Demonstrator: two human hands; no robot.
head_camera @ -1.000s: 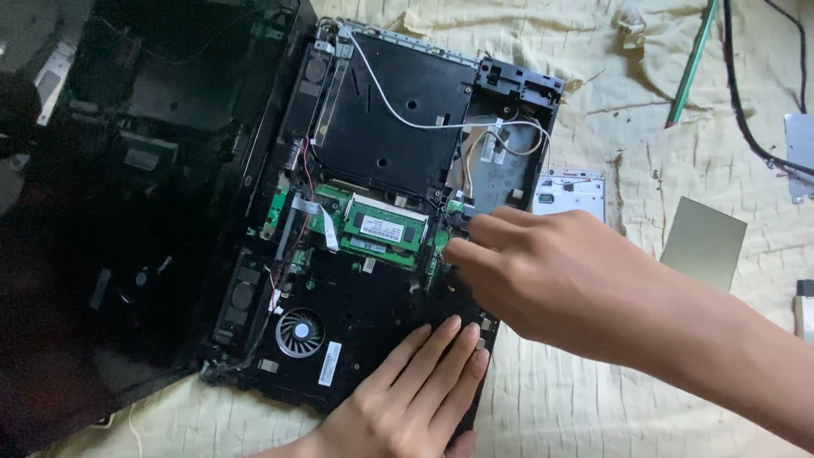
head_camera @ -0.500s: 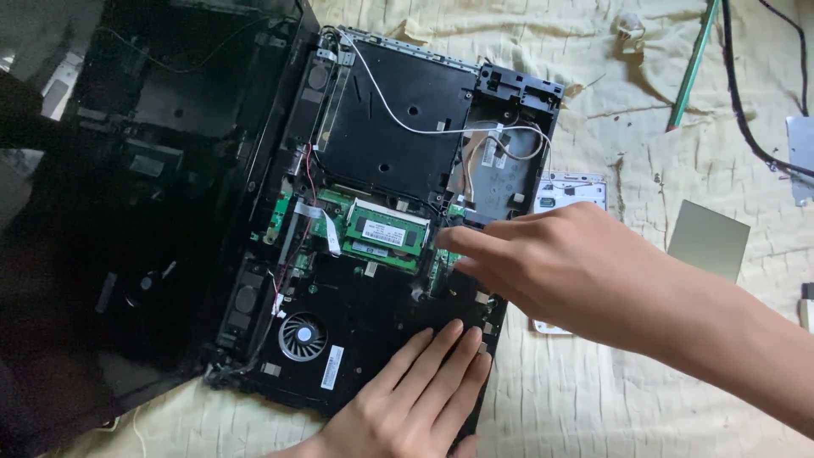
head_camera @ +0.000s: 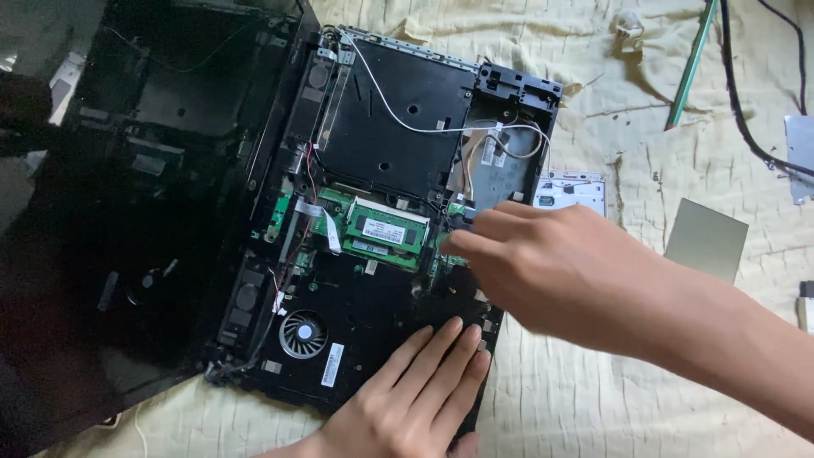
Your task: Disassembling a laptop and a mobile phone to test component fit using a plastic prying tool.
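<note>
An opened black laptop base (head_camera: pixel 381 144) lies on a pale yellow cloth, its insides bare. A green memory module (head_camera: pixel 386 231) sits in the middle and a round fan (head_camera: pixel 303 332) near the front. My left hand (head_camera: pixel 415 390) rests flat on the base's front right corner, fingers spread a little, holding nothing. My right hand (head_camera: pixel 560 263) reaches in from the right. Its fingertips are bunched at the circuit board just right of the memory module. Whether they pinch anything is hidden.
The dark glossy lid (head_camera: pixel 127 212) lies open to the left. On the cloth (head_camera: pixel 593 407) to the right are a small white part (head_camera: pixel 570 191), a grey flat plate (head_camera: pixel 705 239), a green rod (head_camera: pixel 691 64) and a black cable (head_camera: pixel 746 119).
My right hand's fingertips have shifted slightly up along the board beside the memory module. My left hand stays pressed on the base.
</note>
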